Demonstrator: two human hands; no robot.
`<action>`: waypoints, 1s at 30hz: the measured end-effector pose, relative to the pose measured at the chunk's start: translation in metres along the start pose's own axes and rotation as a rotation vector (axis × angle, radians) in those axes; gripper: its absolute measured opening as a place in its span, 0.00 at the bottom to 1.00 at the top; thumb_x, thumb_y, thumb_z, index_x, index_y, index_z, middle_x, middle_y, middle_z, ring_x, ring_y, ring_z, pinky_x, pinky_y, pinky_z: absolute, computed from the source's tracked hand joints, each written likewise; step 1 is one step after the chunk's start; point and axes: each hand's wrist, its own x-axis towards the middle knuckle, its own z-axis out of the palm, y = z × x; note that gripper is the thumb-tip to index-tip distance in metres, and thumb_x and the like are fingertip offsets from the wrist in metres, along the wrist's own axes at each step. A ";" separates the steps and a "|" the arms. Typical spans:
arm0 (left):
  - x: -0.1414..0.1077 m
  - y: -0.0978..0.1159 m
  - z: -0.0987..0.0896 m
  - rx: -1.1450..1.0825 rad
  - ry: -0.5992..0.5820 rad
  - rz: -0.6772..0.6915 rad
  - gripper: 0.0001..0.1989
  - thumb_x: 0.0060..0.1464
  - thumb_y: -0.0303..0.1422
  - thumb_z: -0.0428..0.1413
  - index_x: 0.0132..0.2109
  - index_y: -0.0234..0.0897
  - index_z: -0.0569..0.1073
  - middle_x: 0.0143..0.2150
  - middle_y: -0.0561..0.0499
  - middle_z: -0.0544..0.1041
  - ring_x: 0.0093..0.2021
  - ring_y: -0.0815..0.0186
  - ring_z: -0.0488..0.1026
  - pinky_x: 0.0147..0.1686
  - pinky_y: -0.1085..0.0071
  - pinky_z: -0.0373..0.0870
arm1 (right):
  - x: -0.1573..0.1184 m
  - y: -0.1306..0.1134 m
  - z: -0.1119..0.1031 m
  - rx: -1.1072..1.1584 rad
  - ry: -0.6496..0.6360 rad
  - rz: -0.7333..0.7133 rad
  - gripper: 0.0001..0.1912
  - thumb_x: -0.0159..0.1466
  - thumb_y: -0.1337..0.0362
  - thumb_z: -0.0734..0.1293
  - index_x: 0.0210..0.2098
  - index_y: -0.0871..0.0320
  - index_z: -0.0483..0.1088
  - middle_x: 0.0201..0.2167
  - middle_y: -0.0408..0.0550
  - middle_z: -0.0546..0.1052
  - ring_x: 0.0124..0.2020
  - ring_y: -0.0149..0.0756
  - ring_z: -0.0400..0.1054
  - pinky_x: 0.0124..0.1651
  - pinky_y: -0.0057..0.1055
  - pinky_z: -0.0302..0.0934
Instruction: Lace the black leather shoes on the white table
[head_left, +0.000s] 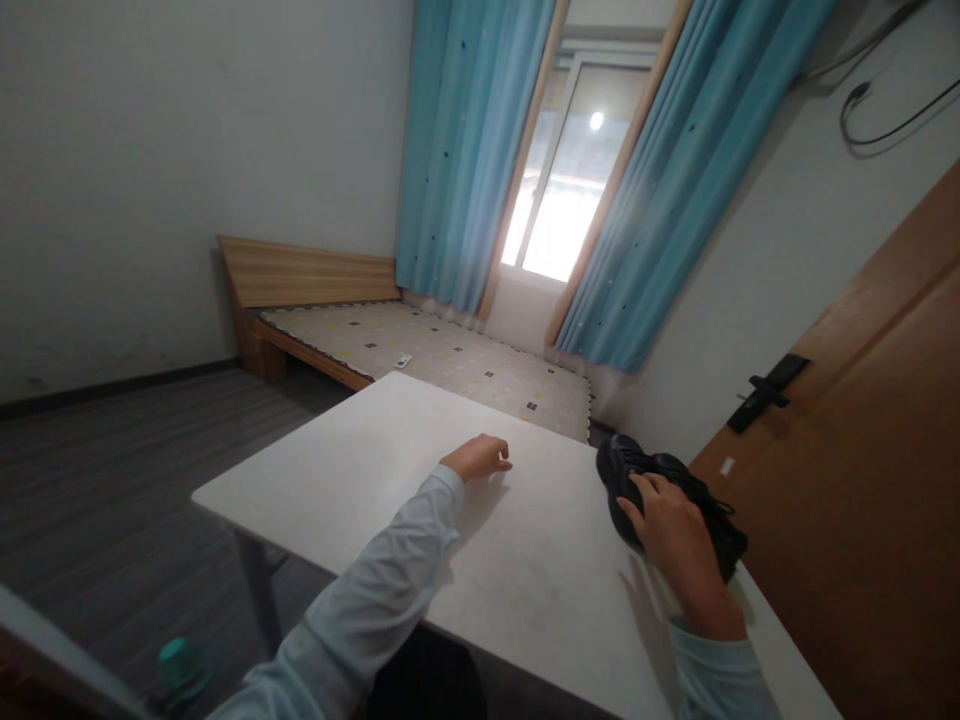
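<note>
A pair of black lace-up shoes (675,480) rests side by side at the right edge of the white table (360,450). My right hand (671,530) lies over the nearer part of the shoes, its fingertips touching the black upper; whether it grips them is unclear. Near the middle of the table is my left hand (480,458), with fingers curled and a small gap between thumb and fingers, holding nothing. Its shadow falls on the tabletop beside it.
Behind the table stands a bed (450,345) with a patterned mattress and a small white item (403,361). A wooden door (847,440) is close on the right. A green-capped container (180,665) is at the lower left.
</note>
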 end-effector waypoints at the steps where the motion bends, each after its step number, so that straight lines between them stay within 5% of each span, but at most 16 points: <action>1: 0.000 0.000 0.000 0.002 0.001 0.003 0.13 0.53 0.37 0.55 0.44 0.37 0.75 0.41 0.46 0.78 0.40 0.64 0.75 0.39 0.74 0.67 | 0.001 -0.008 -0.003 0.024 0.004 -0.020 0.14 0.63 0.63 0.61 0.47 0.61 0.68 0.45 0.58 0.74 0.45 0.47 0.69 0.41 0.38 0.62; 9: 0.005 -0.004 0.005 0.013 0.008 0.012 0.13 0.52 0.36 0.55 0.44 0.37 0.75 0.41 0.47 0.78 0.40 0.64 0.75 0.39 0.74 0.67 | 0.013 -0.077 -0.010 0.412 -0.066 -0.315 0.11 0.63 0.66 0.62 0.46 0.59 0.69 0.41 0.54 0.75 0.41 0.41 0.71 0.44 0.36 0.63; 16: 0.004 -0.002 0.004 0.014 0.018 0.019 0.13 0.52 0.36 0.56 0.44 0.37 0.75 0.41 0.47 0.78 0.39 0.65 0.75 0.39 0.74 0.68 | 0.019 -0.111 0.016 0.468 -0.132 -0.419 0.08 0.62 0.70 0.62 0.40 0.59 0.71 0.37 0.51 0.76 0.41 0.40 0.69 0.45 0.35 0.62; 24: 0.002 0.004 0.000 0.023 0.041 0.064 0.12 0.53 0.34 0.55 0.44 0.36 0.75 0.41 0.46 0.79 0.40 0.64 0.75 0.39 0.74 0.67 | 0.011 -0.102 0.034 0.555 -0.132 -0.385 0.07 0.62 0.71 0.62 0.38 0.58 0.71 0.34 0.47 0.75 0.37 0.35 0.70 0.41 0.29 0.60; 30: 0.001 0.006 -0.002 0.024 0.054 0.086 0.11 0.54 0.33 0.54 0.44 0.35 0.75 0.41 0.46 0.79 0.39 0.64 0.75 0.39 0.73 0.67 | 0.020 -0.071 0.023 0.306 0.066 -0.113 0.09 0.64 0.69 0.59 0.35 0.59 0.72 0.31 0.49 0.76 0.36 0.37 0.69 0.40 0.32 0.54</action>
